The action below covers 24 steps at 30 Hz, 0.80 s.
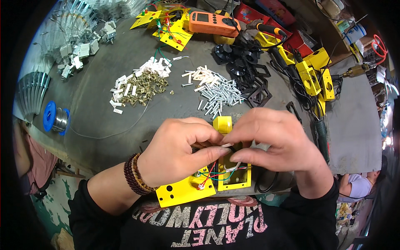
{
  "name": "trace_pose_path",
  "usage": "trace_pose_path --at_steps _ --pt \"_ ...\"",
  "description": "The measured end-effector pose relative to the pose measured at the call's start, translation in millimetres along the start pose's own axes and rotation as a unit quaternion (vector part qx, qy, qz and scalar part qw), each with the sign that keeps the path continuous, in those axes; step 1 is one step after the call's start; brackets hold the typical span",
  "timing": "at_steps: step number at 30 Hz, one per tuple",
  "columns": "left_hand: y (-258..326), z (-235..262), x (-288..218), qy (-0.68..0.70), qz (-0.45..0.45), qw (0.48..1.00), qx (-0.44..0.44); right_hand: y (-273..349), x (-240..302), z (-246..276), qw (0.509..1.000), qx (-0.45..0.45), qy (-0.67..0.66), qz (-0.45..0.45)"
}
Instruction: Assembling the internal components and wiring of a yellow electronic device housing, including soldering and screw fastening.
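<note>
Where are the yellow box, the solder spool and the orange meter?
yellow box [243, 178]: head view, right wall of the open frame.
solder spool [50, 116]: head view, blue flange.
orange meter [212, 23]: head view, middle of casing.

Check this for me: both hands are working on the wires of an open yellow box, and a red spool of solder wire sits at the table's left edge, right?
Nearly. In the head view the spool of solder wire is blue, not red. The rest holds: both hands, left hand and right hand, work on the wires of the open yellow box.

Light: bright, even daylight, soft shadows
Glare: far right blown out
Edges: fisheye bending, black rim
Focus: sharp centre
</note>
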<state>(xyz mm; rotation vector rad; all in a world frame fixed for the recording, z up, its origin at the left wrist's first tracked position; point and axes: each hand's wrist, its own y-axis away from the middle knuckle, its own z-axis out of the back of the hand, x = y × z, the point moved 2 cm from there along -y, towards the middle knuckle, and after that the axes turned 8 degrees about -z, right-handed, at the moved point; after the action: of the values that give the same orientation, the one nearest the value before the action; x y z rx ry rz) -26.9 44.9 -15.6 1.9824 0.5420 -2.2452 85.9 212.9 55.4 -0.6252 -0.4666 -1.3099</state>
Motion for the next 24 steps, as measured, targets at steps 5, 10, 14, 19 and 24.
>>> trace_pose_path --at_steps 5,10,14,19,24 --pt "3 -9 8 0.051 -0.098 0.994 -0.025 2 2 -8 0.997 -0.001 0.082 0.007" --pt "3 -8 2 -0.055 -0.103 0.993 -0.001 6 4 -6 0.998 -0.009 0.055 -0.024" --pt "3 -8 -2 -0.043 -0.071 0.996 -0.017 6 6 -6 0.998 -0.001 0.049 -0.032" --pt "5 -6 -3 -0.047 -0.065 0.996 -0.026 4 8 -3 0.999 0.043 0.03 -0.009" --pt "7 -3 -4 -0.067 -0.067 0.995 -0.04 -3 9 -1 0.998 0.05 0.03 -0.018"
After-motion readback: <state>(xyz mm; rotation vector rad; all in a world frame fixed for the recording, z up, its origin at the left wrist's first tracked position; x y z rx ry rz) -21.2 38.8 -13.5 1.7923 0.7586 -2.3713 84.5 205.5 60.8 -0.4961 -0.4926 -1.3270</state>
